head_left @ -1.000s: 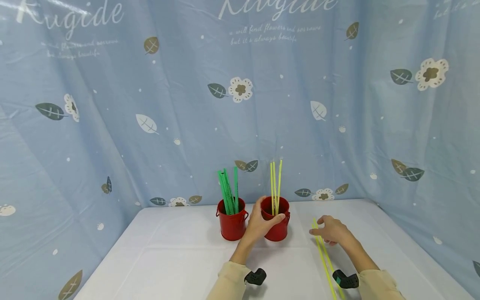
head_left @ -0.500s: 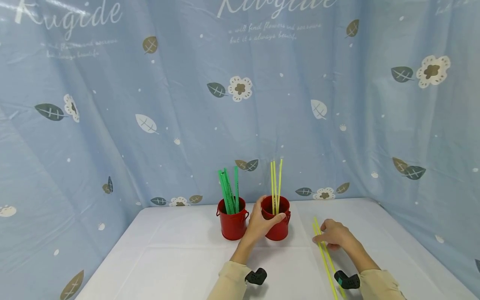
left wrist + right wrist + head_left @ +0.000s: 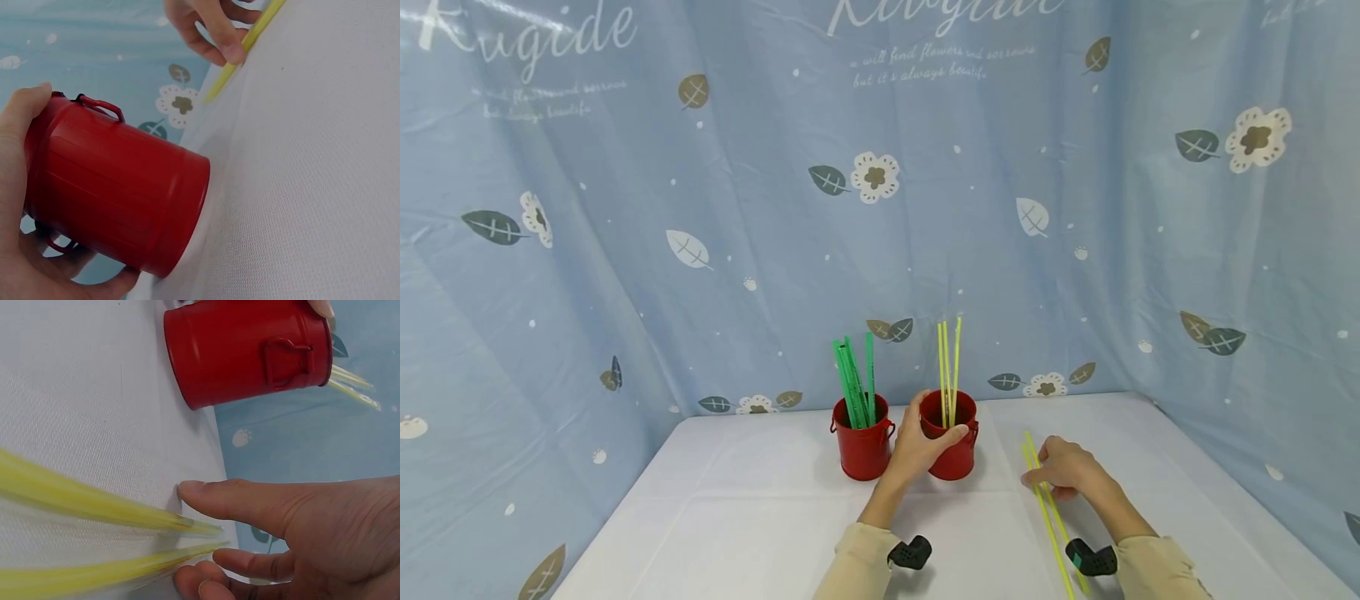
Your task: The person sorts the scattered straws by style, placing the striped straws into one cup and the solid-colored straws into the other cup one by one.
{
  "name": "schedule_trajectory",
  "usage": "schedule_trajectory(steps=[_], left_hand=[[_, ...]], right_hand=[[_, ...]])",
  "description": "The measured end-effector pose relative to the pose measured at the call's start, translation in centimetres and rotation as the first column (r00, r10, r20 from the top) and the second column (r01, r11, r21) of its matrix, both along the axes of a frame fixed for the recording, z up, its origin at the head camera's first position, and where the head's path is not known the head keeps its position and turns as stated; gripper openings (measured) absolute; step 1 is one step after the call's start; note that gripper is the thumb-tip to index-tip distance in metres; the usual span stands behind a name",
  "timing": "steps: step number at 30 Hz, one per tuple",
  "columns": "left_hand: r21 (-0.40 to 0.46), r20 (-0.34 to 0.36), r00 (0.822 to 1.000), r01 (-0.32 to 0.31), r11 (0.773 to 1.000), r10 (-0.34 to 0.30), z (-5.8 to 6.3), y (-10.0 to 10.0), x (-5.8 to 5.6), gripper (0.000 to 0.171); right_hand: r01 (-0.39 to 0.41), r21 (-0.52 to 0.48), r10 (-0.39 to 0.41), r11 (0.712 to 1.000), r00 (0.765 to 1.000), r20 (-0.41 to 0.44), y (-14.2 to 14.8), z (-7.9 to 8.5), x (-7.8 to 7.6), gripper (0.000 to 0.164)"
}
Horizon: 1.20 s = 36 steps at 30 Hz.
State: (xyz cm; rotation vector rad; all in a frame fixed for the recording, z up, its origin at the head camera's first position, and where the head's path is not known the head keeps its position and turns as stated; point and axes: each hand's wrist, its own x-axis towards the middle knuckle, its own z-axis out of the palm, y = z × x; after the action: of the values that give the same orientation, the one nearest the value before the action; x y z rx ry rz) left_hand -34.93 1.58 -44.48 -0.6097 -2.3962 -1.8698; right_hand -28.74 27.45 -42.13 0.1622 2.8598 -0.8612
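My left hand [image 3: 917, 446] grips the right-hand red bucket [image 3: 951, 458], fingers behind and thumb along the near rim. In the left wrist view the palm sits at the bucket's upper end. Several thin yellow sticks [image 3: 957, 358] stand upright in this bucket. Two long, straw-like yellow sticks [image 3: 1049, 529] lie on the table to the right, their far ends close together. Over those ends is my right hand [image 3: 1070, 468]. In the right wrist view both sticks pass through the gap between its thumb [image 3: 212, 494] and bent fingers, neither pinched.
A second red bucket [image 3: 863, 454], holding several green sticks [image 3: 870, 375], stands left of my left hand. White cloth covers the table [image 3: 760, 525]. A blue patterned curtain [image 3: 790, 250] hangs behind the table and along its sides.
My right hand has drawn slightly toward me along the yellow sticks, and more of their far tips now shows beyond the fingers. The left hand keeps its hold on the bucket.
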Motion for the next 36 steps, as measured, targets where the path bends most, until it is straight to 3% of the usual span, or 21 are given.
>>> schedule_trajectory(steps=[11,22,36], left_hand=[[0.031,0.012,1.0,0.006,1.0,-0.007,-0.13,0.09,-0.03,0.084],[0.024,0.022,1.0,0.01,1.0,-0.01,0.05,-0.07,0.08,0.091],[0.016,0.023,1.0,-0.001,1.0,0.001,0.19,-0.07,0.32,0.085]], right_hand=[[-0.015,-0.022,0.015,1.0,1.0,-0.012,-0.12,-0.28,0.06,0.036],[0.008,-0.027,-0.008,1.0,1.0,0.007,-0.16,-0.27,-0.08,0.027],[0.021,-0.075,-0.02,0.997,1.0,0.012,0.47,-0.14,-0.34,0.015]])
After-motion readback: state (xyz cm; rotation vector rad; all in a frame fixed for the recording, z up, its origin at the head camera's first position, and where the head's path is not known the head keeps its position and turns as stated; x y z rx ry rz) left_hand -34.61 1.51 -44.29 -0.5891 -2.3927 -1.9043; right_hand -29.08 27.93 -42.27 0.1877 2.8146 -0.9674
